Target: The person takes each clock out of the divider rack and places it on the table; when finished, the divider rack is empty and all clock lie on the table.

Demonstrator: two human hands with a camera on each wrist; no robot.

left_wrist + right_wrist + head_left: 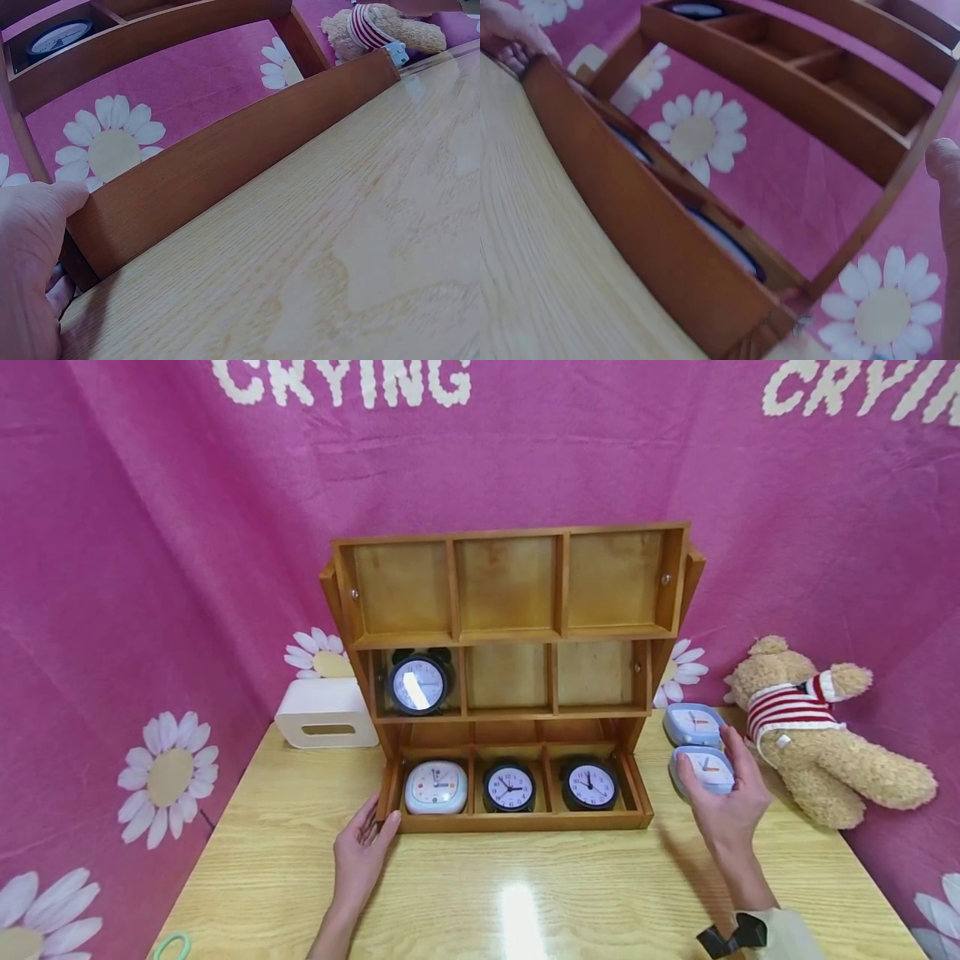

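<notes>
My left hand (pixel 362 853) grips the lower left corner of a tiered wooden shelf (pixel 525 823), thumb on the front board and fingers round the side. Over at the right, my right hand (pixel 729 802) is over the nearer of two light blue clocks, its thumb and fingers spread apart. That nearer blue clock (pixel 711 770) shows its face between them; the other blue clock (pixel 692 723) lies just behind. In the shelf's bottom row sit a pale blue-rimmed clock (pixel 436 787) and two round black clocks, one in the middle (pixel 510 787) and one at right (pixel 590 785).
A black twin-bell alarm clock (pixel 418 683) occupies the middle row's left compartment. Behind the shelf's left side stands a white tissue box (pixel 327 714). A teddy bear (pixel 802 735) leans at the right against a pink curtain (pixel 525 468). A green ring (pixel 174 946) lies near the front left.
</notes>
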